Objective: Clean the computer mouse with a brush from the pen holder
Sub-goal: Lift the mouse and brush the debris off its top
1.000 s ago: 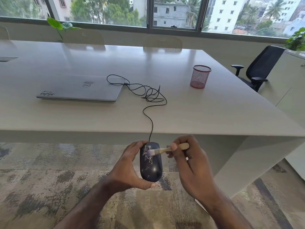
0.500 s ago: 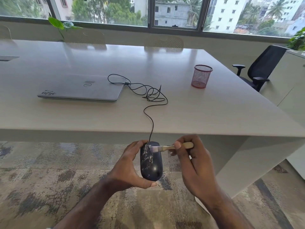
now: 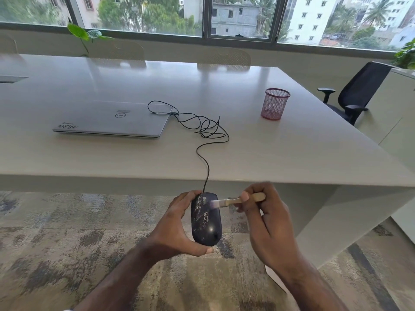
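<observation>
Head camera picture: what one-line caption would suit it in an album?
Left hand holds a dusty wired mouse while the right hand brushes it with a small brush.

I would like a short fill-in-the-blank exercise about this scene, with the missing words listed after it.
1. The left hand holds the dark ____, which is speckled with white dust.
2. The right hand holds a small brush whose bristles touch the device near its ____ wheel.
3. The black cable runs up over the table edge to the closed ____.
4. The pink mesh pen holder stands ____ on the table.

Missing words: mouse; scroll; laptop; upright
</observation>
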Tool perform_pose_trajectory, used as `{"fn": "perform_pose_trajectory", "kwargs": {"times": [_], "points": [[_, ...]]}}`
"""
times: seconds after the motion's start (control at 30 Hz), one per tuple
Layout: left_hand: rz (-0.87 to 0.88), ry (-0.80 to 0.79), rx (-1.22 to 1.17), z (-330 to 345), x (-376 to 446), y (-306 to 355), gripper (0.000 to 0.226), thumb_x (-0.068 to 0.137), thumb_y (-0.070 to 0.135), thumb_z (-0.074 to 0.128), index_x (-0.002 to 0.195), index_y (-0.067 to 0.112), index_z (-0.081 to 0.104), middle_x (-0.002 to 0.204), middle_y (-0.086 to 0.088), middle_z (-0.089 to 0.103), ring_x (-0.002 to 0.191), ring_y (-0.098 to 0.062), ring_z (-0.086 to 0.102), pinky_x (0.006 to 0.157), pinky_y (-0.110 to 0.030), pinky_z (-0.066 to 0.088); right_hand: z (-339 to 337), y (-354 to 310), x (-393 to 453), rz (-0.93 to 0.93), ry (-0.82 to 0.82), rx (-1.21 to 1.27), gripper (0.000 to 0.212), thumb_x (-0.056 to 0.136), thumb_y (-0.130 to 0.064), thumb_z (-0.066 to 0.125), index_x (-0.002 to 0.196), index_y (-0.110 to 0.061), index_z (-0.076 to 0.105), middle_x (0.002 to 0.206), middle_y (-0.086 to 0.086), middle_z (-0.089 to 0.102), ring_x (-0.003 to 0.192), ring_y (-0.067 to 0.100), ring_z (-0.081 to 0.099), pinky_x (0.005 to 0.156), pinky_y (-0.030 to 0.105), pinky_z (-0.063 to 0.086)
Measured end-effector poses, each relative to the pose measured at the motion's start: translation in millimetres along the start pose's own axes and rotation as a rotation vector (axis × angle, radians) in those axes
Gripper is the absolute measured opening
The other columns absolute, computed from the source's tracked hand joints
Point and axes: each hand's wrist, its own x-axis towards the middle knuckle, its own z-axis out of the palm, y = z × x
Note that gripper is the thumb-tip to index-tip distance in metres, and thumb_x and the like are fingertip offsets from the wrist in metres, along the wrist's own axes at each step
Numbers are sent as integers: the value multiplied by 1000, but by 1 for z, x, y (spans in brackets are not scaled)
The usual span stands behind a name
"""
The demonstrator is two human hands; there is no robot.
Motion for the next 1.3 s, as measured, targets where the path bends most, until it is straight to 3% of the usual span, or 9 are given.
{"fn": "perform_pose_trajectory", "kwargs": {"times": [0.23,0.4,0.53,0.73,0.83,1.0,1.17,1.3], "points": [[-4,5,1,1,-2,0,110,43,48,98,136,67,42,139,29,52,138,-3,49,106,-21,40,6,-3,-9,2,-105,28,13,102,-47,48,94,-38,52,71,8,61,62,38,61,54,56,50],[-6,0,10,0,-3,1,111,45,48,99,139,63,42,140,29,51,138,-4,48,108,-25,41,-1,-4,-6,-24,-30,-54,14,102,-46,45,94,-36,51,67,7,61,54,28,56,49,44,43],[-4,3,14,1,-3,0,111,45,45,99,139,60,43,140,27,52,137,-5,50,110,-26,42,0,-3,-10,-72,-151,-87,12,104,-38,47,96,-29,51,71,-3,61,59,17,57,52,38,45],[-1,4,26,0,-2,-1,113,45,43,101,140,60,42,139,29,51,137,-1,49,108,-21,41,-2,-8,-8,-44,-78,-12,19,102,-52,44,95,-35,52,67,12,62,58,36,60,50,47,45],[0,5,25,-1,-1,-1,113,45,44,101,139,60,42,139,30,51,137,1,48,108,-21,41,-7,-7,-5,-43,-61,-65,18,102,-49,43,94,-35,51,67,10,62,57,31,59,52,45,43],[-4,7,22,2,-1,-3,115,43,42,101,140,59,42,139,28,52,137,-3,50,111,-29,45,-2,-5,-10,-40,-204,-32,14,103,-41,47,95,-31,51,70,3,62,62,28,60,57,47,47],[5,13,30,1,1,-5,114,44,42,102,140,60,43,139,26,53,136,-3,50,110,-29,45,-3,-7,-6,-39,-91,16,17,102,-47,47,95,-34,53,66,12,61,59,38,59,52,51,48],[10,15,28,1,3,-6,114,44,43,102,140,61,43,139,28,53,136,-3,50,110,-27,44,-6,-4,-4,-42,-90,-52,16,103,-45,44,94,-33,51,65,8,59,56,29,58,52,46,45]]}}
